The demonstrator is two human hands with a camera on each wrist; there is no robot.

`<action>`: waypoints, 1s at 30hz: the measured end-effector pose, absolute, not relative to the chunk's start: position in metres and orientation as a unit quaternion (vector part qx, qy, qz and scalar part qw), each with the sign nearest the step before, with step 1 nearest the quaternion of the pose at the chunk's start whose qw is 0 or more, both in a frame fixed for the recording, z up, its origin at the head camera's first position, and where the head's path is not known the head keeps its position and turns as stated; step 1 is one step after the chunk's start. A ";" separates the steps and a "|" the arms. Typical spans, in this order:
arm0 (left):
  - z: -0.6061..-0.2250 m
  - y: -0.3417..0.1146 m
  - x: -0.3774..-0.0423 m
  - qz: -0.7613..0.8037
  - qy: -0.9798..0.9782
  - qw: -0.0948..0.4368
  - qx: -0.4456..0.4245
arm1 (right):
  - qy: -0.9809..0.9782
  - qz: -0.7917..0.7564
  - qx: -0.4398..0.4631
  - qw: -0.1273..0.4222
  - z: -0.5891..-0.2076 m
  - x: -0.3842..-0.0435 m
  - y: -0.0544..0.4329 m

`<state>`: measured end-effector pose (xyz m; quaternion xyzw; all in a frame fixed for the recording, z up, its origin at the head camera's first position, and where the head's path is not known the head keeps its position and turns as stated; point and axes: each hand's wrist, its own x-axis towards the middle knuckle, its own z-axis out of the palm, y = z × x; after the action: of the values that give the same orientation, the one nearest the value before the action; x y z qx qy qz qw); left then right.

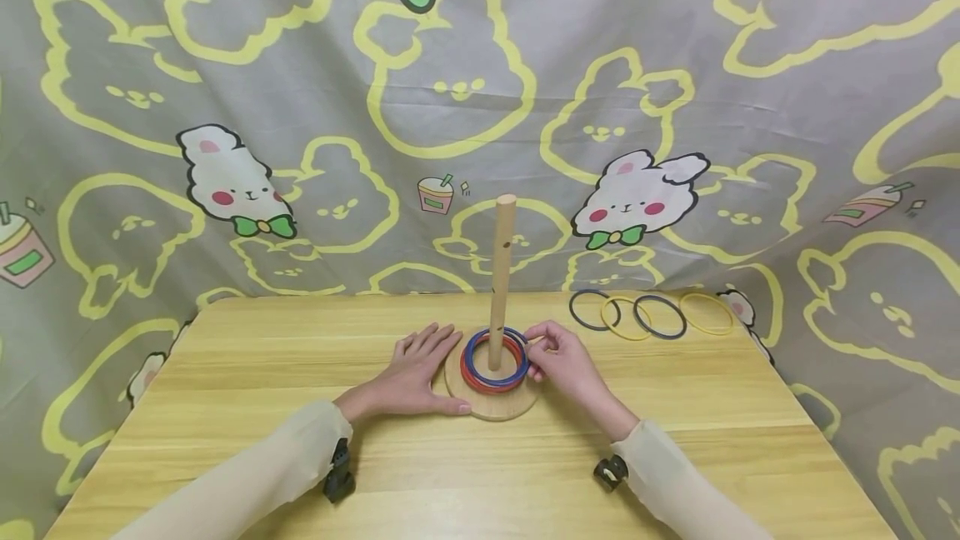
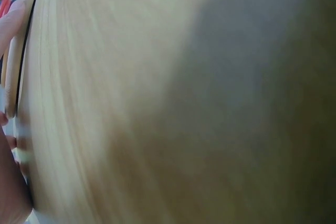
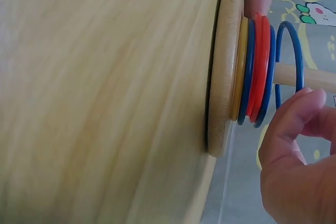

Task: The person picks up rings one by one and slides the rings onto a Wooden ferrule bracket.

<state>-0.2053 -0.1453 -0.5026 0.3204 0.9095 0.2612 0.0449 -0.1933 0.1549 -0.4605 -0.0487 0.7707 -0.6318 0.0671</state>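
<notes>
from my end I'm seeing a light wood-grain table (image 1: 247, 382) with a grey cloth (image 1: 315, 98) hanging behind it, the print's all yellow cartoon outlines (image 1: 438, 149), white bunnies (image 1: 232, 173) with green bows (image 1: 264, 227) and little pink drink cups (image 1: 436, 197), kinda creased too

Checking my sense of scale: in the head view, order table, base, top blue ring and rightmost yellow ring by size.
1. Table
2. Base
3. Top blue ring and rightmost yellow ring: unranked; blue looks slightly wider but sits nearer the camera.
</notes>
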 end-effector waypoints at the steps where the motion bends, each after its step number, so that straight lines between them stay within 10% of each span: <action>1: -0.503 -0.145 -0.205 0.260 0.910 0.047 0.320 | 0.771 -0.631 -0.047 0.072 -0.461 -0.193 0.155; 30: -0.498 -0.143 -0.205 0.240 0.917 0.062 0.314 | 0.803 -0.593 -0.050 0.036 -0.467 -0.185 0.213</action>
<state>-0.2055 -0.1431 -0.4982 0.3135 0.9166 0.2403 0.0617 -0.1852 0.2127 -0.4674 -0.0504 0.8032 -0.5925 0.0358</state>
